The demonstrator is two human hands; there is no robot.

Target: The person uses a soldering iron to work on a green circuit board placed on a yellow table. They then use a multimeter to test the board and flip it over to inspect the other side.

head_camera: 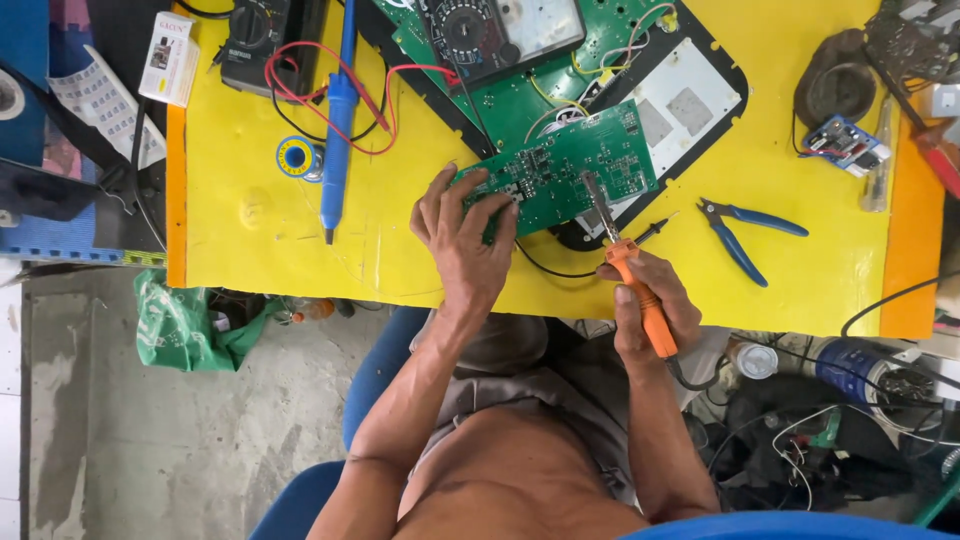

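Note:
A green circuit board (575,165) lies tilted on the yellow tabletop (260,230). My left hand (463,240) grips the board's left end, fingers spread over its edge. My right hand (650,300) holds an orange-handled soldering iron (630,270). Its metal tip rests on the board's middle. A thin black probe lead (650,231) runs under the board, just beside my right hand.
A larger green board with an analogue meter (500,30) sits in a black casing (690,100) behind. Blue pliers (745,235) lie right, a blue desoldering pump (338,120) and solder reel (296,157) left. A multimeter (258,35) with red leads is far left. Cables hang below.

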